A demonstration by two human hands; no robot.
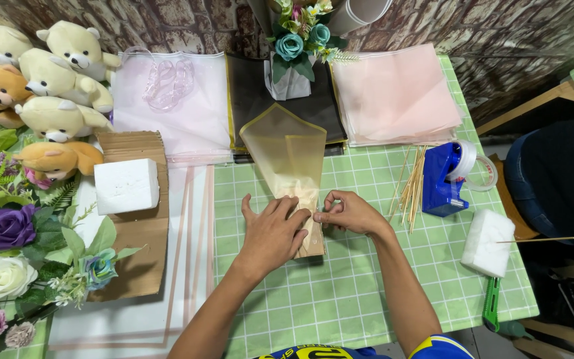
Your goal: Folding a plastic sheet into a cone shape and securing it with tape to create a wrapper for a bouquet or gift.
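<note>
Both forearms reach up from the bottom edge of the frame onto the green checked table (367, 292). At mid-frame lies the yellow translucent wrapping sheet (287, 149), folded into a cone whose wide end points to the top of the frame and whose narrow end sits under my hands. My left hand (274, 233) lies flat and open on that narrow end, pressing it down, fingers spread. My right hand (347, 213), just right of it, has its grip closed: thumb and fingertips pinch the sheet's right edge. Along the top of the frame lie stacks of pink, dark and peach sheets. Teddy bears (54, 86) and artificial flowers (14, 252) fill the left side. A white foam block (126, 185) rests on cardboard at left. Right of my hands lie thin wooden sticks (412, 186) beside a blue tape dispenser (445, 179).
</note>
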